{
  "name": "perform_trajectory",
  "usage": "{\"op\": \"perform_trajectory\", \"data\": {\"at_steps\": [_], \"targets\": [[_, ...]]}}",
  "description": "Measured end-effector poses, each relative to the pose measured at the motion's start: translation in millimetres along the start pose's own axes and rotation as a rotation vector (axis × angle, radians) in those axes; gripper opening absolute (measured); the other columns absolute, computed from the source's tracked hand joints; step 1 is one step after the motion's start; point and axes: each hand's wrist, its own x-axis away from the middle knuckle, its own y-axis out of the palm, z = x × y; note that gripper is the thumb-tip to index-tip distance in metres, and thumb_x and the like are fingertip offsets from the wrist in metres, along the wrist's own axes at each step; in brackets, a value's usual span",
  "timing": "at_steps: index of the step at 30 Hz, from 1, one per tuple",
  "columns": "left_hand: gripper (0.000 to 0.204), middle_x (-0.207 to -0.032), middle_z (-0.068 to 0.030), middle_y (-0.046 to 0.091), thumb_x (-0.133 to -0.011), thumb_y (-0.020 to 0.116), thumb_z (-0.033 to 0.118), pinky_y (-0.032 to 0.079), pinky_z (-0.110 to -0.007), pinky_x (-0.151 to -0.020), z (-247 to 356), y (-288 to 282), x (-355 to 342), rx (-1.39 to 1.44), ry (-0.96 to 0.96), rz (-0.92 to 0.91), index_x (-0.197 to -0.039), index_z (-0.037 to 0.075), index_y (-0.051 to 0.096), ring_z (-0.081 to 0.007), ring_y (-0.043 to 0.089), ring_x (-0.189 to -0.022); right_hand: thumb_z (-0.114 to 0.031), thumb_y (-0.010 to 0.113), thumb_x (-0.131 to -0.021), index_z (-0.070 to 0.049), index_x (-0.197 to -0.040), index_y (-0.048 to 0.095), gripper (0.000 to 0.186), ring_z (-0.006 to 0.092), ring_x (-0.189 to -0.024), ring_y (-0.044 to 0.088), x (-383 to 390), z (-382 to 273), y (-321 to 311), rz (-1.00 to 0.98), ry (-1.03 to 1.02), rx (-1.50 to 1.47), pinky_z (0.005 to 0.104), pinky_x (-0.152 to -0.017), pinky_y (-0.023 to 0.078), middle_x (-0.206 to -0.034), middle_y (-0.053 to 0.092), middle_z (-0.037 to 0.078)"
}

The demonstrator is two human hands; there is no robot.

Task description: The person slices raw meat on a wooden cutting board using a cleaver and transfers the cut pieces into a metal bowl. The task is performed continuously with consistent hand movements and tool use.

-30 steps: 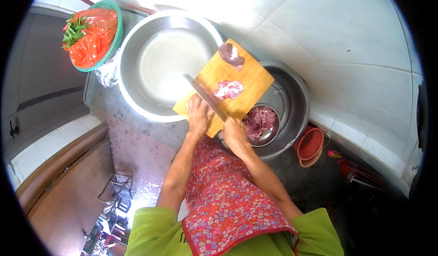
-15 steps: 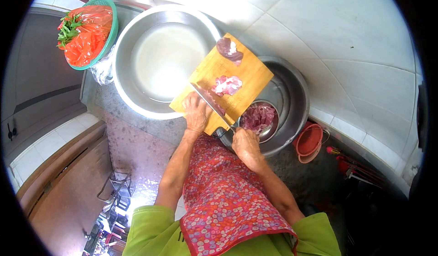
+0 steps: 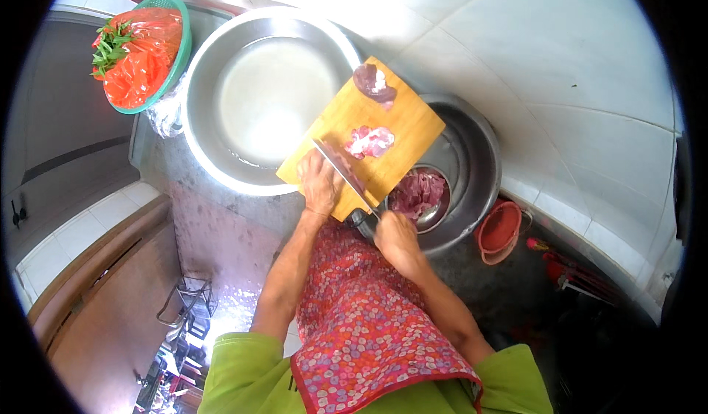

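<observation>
Yellow wooden rectangular cutting board (image 3: 414, 122), 1 off, overlaps 2 round basins: 1 silver metal basin (image 3: 198, 133) of cloudy liquid to its left, 1 dark grey basin (image 3: 490, 185) to its right. Your right hand (image 3: 397, 234) is closed round the handle end of 1 long-bladed metal knife (image 3: 341, 167); blade slants across the board. Your left hand (image 3: 320, 183) is on the board, fingers bent just left of the blade; can't tell if they pinch anything.

Meat on board: 1 dark red lump (image 3: 372, 83) near the far corner, 1 pink-and-white lump (image 3: 370, 142) right of the blade, plus reddish meat against the blade, partly hidden, uncounted. 1 small round metal bowl (image 3: 448, 206) inside the dark grey basin holds cut red meat (image 3: 417, 193), too overlapped to count. 1 green plastic basket (image 3: 181, 60) sits far left.
</observation>
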Motion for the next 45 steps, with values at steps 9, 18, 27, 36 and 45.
{"op": "perform_trajectory", "data": {"at_steps": [9, 18, 27, 36, 45], "targets": [[0.031, -0.100, -0.0083, 0.053, -0.072, 0.068, 0.019, 0.035, -0.041, -0.083, 1, -7, -1, 0.025, -0.084, -0.019, -0.100, 0.009, 0.062, -0.0279, 0.050, -0.097, -0.005, 0.062, -0.075, 0.004, -0.088, 0.065, 0.016, 0.0392, -0.087, 0.063, -5, -4, 4, 0.030, 0.005, 0.013, 0.0460, -0.076, 0.050, -0.087, 0.064, 0.025], [0.029, -0.098, -0.0112, 0.053, -0.073, 0.065, 0.015, 0.036, -0.041, -0.081, 3, -6, -8, 0.009, -0.048, 0.009, -0.100, 0.008, 0.060, -0.0314, 0.049, -0.092, -0.001, 0.056, -0.074, 0.007, -0.077, 0.061, 0.010, 0.0456, -0.082, 0.060, -43, -33, 12, 0.212, -0.100, -0.115, 0.0497, -0.073, 0.048, -0.081, 0.061, 0.029], [0.032, -0.098, -0.0125, 0.051, -0.071, 0.066, 0.016, 0.035, -0.042, -0.077, -1, -2, 0, -0.013, 0.012, -0.024, -0.100, 0.008, 0.055, -0.0308, 0.049, -0.092, -0.006, 0.057, -0.075, 0.007, -0.077, 0.061, 0.013, 0.0451, -0.082, 0.060, -49, -31, 29, 0.315, -0.113, -0.098, 0.0490, -0.073, 0.048, -0.079, 0.061, 0.030], [0.026, -0.106, -0.0175, 0.050, -0.079, 0.058, 0.004, 0.038, -0.045, -0.087, -5, 3, 6, 0.052, -0.058, 0.072, -0.103, 0.001, 0.050, -0.0353, 0.047, -0.100, -0.014, 0.058, -0.082, 0.002, -0.076, 0.063, 0.018, 0.0421, -0.075, 0.062, -3, 36, 23, 0.284, 0.019, -0.085, 0.0491, -0.070, 0.048, -0.075, 0.062, 0.026], [0.032, -0.108, -0.0161, 0.049, -0.071, 0.064, 0.007, 0.037, -0.046, -0.084, -5, 5, 9, -0.054, -0.002, 0.032, -0.099, 0.004, 0.050, -0.0347, 0.048, -0.100, -0.011, 0.055, -0.080, 0.004, -0.076, 0.061, 0.016, 0.0435, -0.076, 0.061, 29, 15, 21, 0.193, -0.038, -0.057, 0.0512, -0.070, 0.047, -0.076, 0.061, 0.028]]}}
